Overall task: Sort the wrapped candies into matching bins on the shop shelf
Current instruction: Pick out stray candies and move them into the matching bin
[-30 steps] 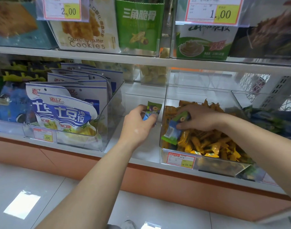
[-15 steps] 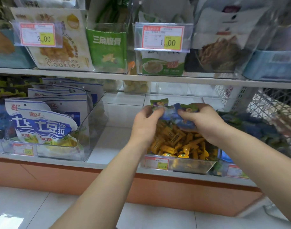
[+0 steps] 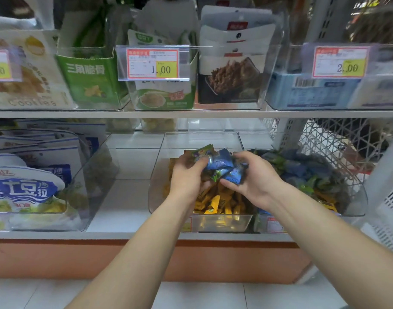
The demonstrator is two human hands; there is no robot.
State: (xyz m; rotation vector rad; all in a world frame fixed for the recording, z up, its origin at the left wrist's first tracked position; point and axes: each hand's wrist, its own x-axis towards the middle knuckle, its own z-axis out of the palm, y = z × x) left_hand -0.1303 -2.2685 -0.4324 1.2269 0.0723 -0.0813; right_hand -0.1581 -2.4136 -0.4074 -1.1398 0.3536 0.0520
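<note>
Hands meet at centre frame: our left hand [image 3: 186, 177] and right hand [image 3: 255, 184] both curl fingers round blue-green candies [image 3: 221, 162] above the yellow-candy bin [image 3: 155, 187]. We should grip firmly, lift clear, and carry them to the matching bin [image 3: 357, 195] just right.

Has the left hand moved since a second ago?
Yes. The left hand moved right, from the bare shelf gap to over the yellow-candy bin.

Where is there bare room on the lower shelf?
Free: white shelf strip between the clear bin of white-and-blue snack bags and the clear bin of yellow wrapped candies. Crowded: above those, left hand and right hand hold blue and green wrapped candies; the blue-green candy bin is heaped.
</note>
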